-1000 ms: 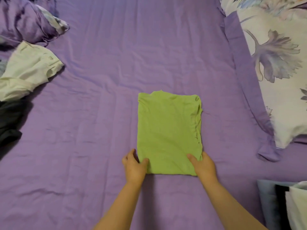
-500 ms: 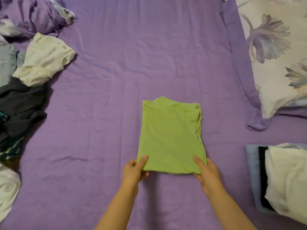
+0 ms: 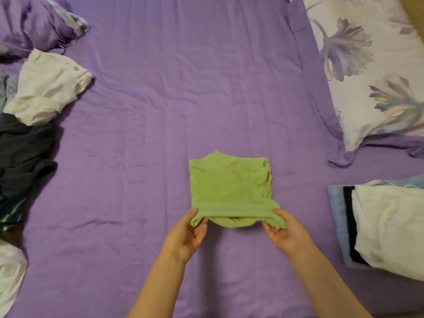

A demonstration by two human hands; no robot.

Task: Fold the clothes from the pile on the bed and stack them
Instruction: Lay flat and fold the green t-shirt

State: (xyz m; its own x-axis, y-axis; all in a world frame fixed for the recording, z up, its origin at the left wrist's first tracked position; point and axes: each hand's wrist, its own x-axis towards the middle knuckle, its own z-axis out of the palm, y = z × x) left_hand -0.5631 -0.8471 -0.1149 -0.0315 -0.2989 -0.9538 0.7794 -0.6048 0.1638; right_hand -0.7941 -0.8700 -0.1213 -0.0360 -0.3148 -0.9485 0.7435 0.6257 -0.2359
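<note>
A folded green garment (image 3: 230,182) lies in the middle of the purple bed (image 3: 183,88). My left hand (image 3: 188,232) pinches its near left corner and my right hand (image 3: 285,232) pinches its near right corner. Both hold the near edge lifted off the sheet, so it curls up and sags between them. The unfolded pile (image 3: 25,138) sits at the left edge: a white garment (image 3: 48,88) on top, dark ones below. A stack of folded clothes (image 3: 385,226) lies at the right, white on top of black and blue pieces.
A floral pillow (image 3: 378,65) fills the top right, with a purple flap (image 3: 339,157) hanging by it. A purple pillow (image 3: 34,21) lies at the top left. Another white cloth (image 3: 9,271) shows at the lower left edge.
Both hands went from resting on the garment's near corners to pinching them and lifting the near edge up and away from me. The camera view shifted down and left.
</note>
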